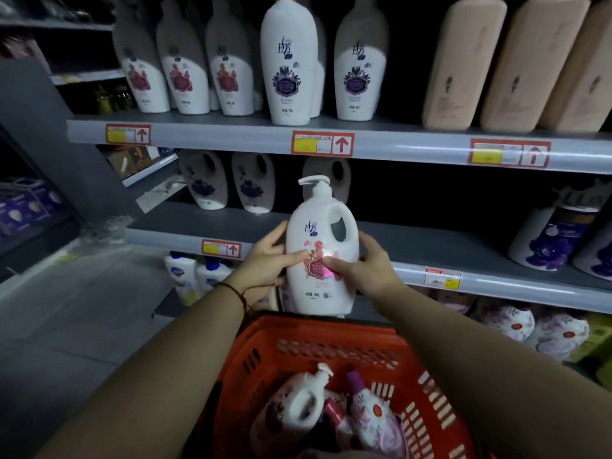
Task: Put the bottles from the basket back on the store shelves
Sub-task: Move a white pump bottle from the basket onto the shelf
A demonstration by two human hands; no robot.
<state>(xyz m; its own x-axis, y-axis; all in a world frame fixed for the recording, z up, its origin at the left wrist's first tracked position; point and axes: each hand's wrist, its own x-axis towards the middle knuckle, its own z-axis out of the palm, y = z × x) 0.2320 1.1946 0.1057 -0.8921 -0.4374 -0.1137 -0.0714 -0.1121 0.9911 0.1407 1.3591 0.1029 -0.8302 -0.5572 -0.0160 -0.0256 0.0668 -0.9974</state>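
I hold a white pump bottle point(319, 226) with a pink flower label upright between both hands, in front of the middle shelf point(430, 243). My left hand point(265, 261) grips its left side and my right hand point(367, 263) its right side. Below it stands the red basket point(331, 342). Inside lie a white pump bottle with a dark label point(291, 409) and a flowered bottle with a purple cap point(374, 415).
The top shelf point(231, 135) carries white bottles with red labels, white bottles with purple labels point(288, 61) and tall pink bottles point(463, 61). Handled white bottles point(205, 180) stand at the middle shelf's back left, purple-labelled ones point(546, 240) at its right. Flowered bottles point(530, 323) fill the lower shelf.
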